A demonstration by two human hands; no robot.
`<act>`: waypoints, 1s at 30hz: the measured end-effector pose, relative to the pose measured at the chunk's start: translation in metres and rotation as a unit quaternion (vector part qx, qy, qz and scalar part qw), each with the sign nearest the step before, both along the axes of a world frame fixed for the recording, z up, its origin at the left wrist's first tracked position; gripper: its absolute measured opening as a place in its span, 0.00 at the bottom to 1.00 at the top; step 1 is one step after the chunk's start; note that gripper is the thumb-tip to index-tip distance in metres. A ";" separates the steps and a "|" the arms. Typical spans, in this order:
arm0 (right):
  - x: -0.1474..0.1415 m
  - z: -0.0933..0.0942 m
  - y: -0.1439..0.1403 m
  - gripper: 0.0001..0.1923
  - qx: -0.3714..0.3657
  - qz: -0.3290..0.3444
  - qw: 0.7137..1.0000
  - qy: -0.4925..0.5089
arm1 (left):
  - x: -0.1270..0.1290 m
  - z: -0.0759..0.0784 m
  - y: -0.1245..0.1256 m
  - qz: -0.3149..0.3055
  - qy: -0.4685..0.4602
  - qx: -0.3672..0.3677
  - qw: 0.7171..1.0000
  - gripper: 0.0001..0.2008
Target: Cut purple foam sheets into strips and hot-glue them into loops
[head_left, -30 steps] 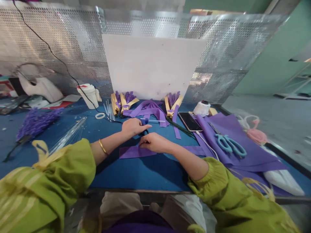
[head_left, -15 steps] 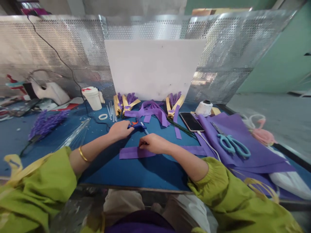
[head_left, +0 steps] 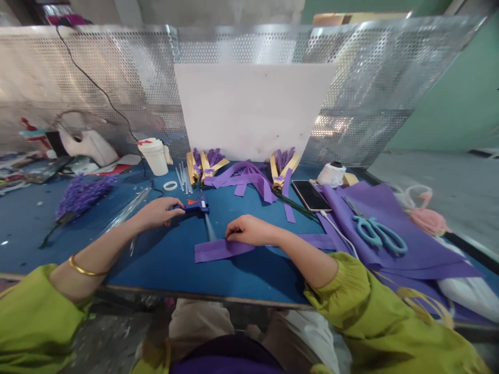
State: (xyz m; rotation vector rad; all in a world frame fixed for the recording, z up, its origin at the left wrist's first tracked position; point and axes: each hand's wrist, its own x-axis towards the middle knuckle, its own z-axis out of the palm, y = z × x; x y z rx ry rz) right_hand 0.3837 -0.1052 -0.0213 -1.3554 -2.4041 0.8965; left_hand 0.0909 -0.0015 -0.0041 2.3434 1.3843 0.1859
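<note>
A blue table (head_left: pixel 163 265) is standing in front of a perforated metal screen (head_left: pixel 97 93). The left hand (head_left: pixel 158 213) is gripping the handle of a blue glue gun (head_left: pixel 195 206), which is lying on the table. The right hand (head_left: pixel 249 230) is pressing with curled fingers on a purple paper strip (head_left: pixel 216 249), just near the gun. Farther right, a phone (head_left: pixel 310 195) and teal scissors (head_left: pixel 376 234) are lying on purple sheets (head_left: pixel 413 249).

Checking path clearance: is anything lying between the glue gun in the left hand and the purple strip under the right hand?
Nothing visible. Only bare blue table lies between the glue gun at the left hand and the purple strip under the right hand.
</note>
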 end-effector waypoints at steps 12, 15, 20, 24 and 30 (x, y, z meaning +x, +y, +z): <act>0.030 0.013 0.011 0.07 -0.068 -0.131 0.980 0.131 | -0.037 0.012 0.036 0.014 0.110 0.103 0.989 0.23; 0.033 0.018 0.033 0.09 -0.010 -0.275 0.945 0.176 | -0.025 0.010 0.026 0.023 0.086 0.192 0.977 0.27; 0.044 0.060 0.079 0.14 0.093 -0.402 0.897 0.160 | 0.023 0.014 -0.003 -0.055 0.030 0.187 0.980 0.30; 0.064 0.085 0.071 0.15 0.120 -0.424 0.895 0.066 | 0.051 0.011 -0.019 -0.115 0.017 0.168 0.979 0.33; 0.126 0.080 -0.035 0.12 0.091 -0.437 0.878 -0.174 | 0.067 0.006 -0.032 -0.194 -0.001 0.096 0.976 0.31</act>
